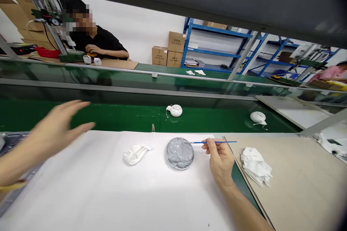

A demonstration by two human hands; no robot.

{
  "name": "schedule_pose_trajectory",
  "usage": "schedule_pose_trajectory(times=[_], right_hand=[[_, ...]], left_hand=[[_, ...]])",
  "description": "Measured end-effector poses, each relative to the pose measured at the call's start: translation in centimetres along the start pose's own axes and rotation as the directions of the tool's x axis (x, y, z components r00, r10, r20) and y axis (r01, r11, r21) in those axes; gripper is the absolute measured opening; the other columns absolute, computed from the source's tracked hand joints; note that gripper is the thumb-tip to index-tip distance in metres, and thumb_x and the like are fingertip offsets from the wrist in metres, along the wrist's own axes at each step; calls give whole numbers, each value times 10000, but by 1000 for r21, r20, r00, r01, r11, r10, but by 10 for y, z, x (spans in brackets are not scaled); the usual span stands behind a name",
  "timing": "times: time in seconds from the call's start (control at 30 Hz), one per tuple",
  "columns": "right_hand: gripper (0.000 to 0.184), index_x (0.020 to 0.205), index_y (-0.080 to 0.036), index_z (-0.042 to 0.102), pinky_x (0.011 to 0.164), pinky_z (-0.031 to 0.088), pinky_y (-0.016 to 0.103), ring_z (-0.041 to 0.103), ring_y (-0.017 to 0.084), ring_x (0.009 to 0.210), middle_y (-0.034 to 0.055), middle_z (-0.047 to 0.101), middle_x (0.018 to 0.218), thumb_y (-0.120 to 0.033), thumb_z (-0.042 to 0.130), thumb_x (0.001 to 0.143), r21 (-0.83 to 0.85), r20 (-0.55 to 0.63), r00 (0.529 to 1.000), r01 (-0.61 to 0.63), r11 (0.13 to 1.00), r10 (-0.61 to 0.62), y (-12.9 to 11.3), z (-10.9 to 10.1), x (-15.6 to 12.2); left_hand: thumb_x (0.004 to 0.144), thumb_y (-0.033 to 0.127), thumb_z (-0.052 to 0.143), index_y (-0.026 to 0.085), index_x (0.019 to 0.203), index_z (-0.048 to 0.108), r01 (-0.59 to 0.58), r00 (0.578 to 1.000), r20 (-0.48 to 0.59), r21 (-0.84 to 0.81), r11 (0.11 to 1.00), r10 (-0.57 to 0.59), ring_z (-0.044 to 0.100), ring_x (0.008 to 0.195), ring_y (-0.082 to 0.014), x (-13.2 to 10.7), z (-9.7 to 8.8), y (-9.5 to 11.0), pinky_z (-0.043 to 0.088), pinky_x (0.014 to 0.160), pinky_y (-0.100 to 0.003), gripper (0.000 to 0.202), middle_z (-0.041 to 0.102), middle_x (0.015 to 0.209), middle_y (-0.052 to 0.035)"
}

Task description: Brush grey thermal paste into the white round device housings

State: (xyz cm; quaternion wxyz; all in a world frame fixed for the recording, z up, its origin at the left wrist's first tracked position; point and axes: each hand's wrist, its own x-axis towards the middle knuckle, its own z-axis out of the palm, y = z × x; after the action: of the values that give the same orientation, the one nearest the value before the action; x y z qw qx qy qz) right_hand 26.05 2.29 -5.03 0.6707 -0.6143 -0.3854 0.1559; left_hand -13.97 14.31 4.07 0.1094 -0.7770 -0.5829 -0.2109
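My right hand (220,162) pinches a thin blue-handled brush (214,142), whose tip reaches over the rim of a round dish of grey paste (179,153). The dish sits on a white sheet (108,195), with a crumpled white cloth (136,154) to its left. My left hand (61,127) hovers with fingers spread at the sheet's far left corner, holding nothing. A second crumpled white cloth (255,166) lies on a beige board (298,187) to the right of my right hand.
A green conveyor belt (114,117) carries two white perforated round parts (176,110) beyond the sheet. Across it, a seated co-worker (100,45) handles similar parts. Cardboard boxes (168,52), blue shelving (217,43) and a second person (328,74) stand behind.
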Motion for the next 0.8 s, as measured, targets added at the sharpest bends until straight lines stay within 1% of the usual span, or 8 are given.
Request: schedule_pose_trajectory(times=[0.1, 0.2, 0.27, 0.33, 0.43, 0.53, 0.7, 0.8], right_hand=[[357, 809, -125, 625, 553, 448, 282, 577, 156, 574, 60, 653, 677, -480, 610, 786, -29, 26, 999, 23, 999, -22, 5, 2, -1], [339, 803, -130, 623, 542, 443, 272, 579, 152, 580, 58, 654, 690, -468, 601, 798, -30, 27, 999, 29, 999, -28, 7, 3, -1], [335, 796, -135, 624, 539, 444, 269, 584, 154, 581, 59, 656, 690, -469, 605, 795, -26, 15, 1000, 20, 999, -19, 9, 4, -1], [335, 793, -139, 627, 538, 446, 269, 587, 157, 577, 61, 658, 684, -473, 613, 786, -21, 5, 1000, 4, 1000, -4, 10, 4, -1], [339, 782, -143, 627, 520, 442, 270, 575, 155, 545, 65, 661, 667, -482, 628, 771, -10, 0, 1000, -18, 1000, 18, 12, 5, 0], [343, 777, -144, 626, 515, 440, 269, 568, 153, 536, 64, 660, 650, -487, 634, 765, -3, 7, 999, -44, 999, 44, 12, 4, 0], [346, 767, -145, 615, 524, 437, 255, 560, 139, 542, 50, 650, 646, -491, 629, 772, 34, 29, 994, -108, 994, 107, 7, 5, 0], [357, 752, -139, 609, 511, 427, 245, 543, 125, 516, 46, 644, 632, -494, 642, 761, 63, 24, 988, -151, 987, 150, 8, 5, 1]], left_hand=[[851, 297, 507, 209, 1330, 396, -226, 952, 165, -197, 954, 259, 360, 1307, -262, 25, 32, 77, 359, 1045, -404, 499, 320, 1447, -96], [823, 74, 456, 247, 1385, 312, -432, 825, 265, -272, 860, 498, 226, 1374, -275, 52, 64, 145, 307, 1077, -421, 606, 169, 1517, -108], [761, -52, 427, 267, 1390, 308, -498, 769, 296, -279, 821, 567, 165, 1391, -284, 68, 82, 176, 279, 1087, -429, 715, 126, 1530, -106], [713, -118, 410, 295, 1378, 334, -512, 749, 319, -279, 813, 581, 151, 1390, -310, 82, 99, 197, 286, 1070, -455, 787, 114, 1535, -95], [742, -118, 402, 317, 1323, 431, -503, 741, 359, -263, 823, 568, 169, 1374, -360, 98, 119, 213, 315, 1021, -519, 726, 130, 1535, -79], [808, -50, 436, 258, 1216, 553, -465, 762, 386, -232, 854, 520, 220, 1349, -366, 109, 134, 216, 337, 1000, -535, 525, 195, 1516, -83], [848, 146, 561, 197, 1230, 501, -357, 829, 380, -209, 911, 411, 363, 1255, -312, 118, 144, 199, 382, 979, -530, 390, 294, 1446, -88], [843, 132, 559, 193, 1224, 495, -269, 874, 352, -223, 937, 335, 420, 1199, -299, 119, 141, 181, 389, 966, -530, 391, 362, 1384, -95]])
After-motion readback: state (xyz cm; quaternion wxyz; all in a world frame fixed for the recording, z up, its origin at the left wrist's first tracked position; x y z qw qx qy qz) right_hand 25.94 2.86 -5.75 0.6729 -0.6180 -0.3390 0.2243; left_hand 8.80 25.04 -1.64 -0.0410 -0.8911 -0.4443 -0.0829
